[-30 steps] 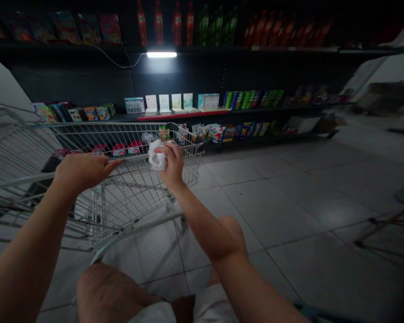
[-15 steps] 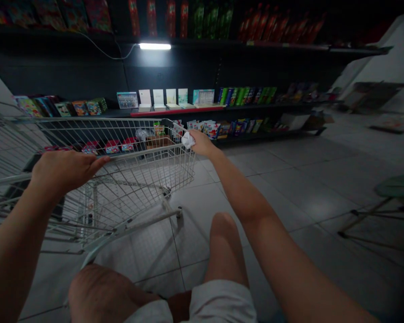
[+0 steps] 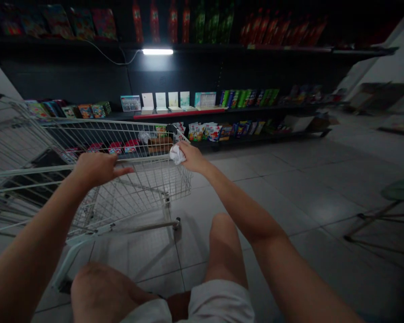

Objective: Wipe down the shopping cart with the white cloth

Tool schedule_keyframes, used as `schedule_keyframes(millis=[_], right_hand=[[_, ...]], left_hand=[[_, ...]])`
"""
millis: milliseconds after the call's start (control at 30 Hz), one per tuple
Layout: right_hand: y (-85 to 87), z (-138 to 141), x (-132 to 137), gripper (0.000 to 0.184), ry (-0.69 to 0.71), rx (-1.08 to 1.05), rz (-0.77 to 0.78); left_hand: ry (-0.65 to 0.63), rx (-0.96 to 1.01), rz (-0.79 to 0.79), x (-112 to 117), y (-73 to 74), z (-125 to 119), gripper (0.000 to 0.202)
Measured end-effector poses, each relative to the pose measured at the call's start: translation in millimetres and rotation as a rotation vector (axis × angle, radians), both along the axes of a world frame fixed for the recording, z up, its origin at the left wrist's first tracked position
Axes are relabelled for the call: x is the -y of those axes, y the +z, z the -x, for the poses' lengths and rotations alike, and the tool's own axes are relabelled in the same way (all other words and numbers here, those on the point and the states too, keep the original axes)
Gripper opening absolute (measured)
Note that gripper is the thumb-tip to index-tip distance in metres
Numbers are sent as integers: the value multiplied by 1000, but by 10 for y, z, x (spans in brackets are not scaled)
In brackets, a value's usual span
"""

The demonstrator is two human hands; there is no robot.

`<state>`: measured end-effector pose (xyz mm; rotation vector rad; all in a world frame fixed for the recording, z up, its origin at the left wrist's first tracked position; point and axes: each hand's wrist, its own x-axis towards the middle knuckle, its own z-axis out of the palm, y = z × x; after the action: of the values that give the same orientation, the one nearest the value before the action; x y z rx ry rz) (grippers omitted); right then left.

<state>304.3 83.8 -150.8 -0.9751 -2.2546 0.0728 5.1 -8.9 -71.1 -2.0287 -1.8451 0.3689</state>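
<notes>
11 o'clock: top rail (image 3: 148,159) is being covered by left hand (image 3: 96,169), underside hidden, closure impossible to tell | 12: white wad (image 3: 177,154) is being gripped by right hand (image 3: 193,158) at the rail, contact unclear | shopping cart (image 3: 134,179) (11) and stool (image 3: 402,190) (2) are being cropped by the edges | 12, far: red bottles (image 3: 267,27) are being obscured by gloom

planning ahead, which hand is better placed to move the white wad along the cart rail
Likely the right hand: it holds the white wad at the cart rail; the left hand has none.
</notes>
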Motion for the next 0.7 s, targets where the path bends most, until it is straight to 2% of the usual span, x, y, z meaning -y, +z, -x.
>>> schedule_keyframes(millis=[67,167,267,367,500,600,700], right_hand=[[50,43,129,33,125,1,-18],[174,-45,183,25,321,58,-26],[316,-161,47,15,343,109,36],[390,-87,-202,17,277,184,85],[338,184,-429,22,200,252,65],[186,245,-314,17,170,69,26],[-118,211,96,5,116,-348,-115]], left_hand=[[-130,3,16,-113,-87,-352,82],[-302,48,47,-224,-192,-791,70],[-365,99,70,-214,-263,-1024,73],[-332,129,51,-126,-310,-1083,81],[-311,172,-10,-12,-347,-1036,75],[-324,188,-21,37,-356,-967,66],[-338,183,2,73,-366,-867,63]])
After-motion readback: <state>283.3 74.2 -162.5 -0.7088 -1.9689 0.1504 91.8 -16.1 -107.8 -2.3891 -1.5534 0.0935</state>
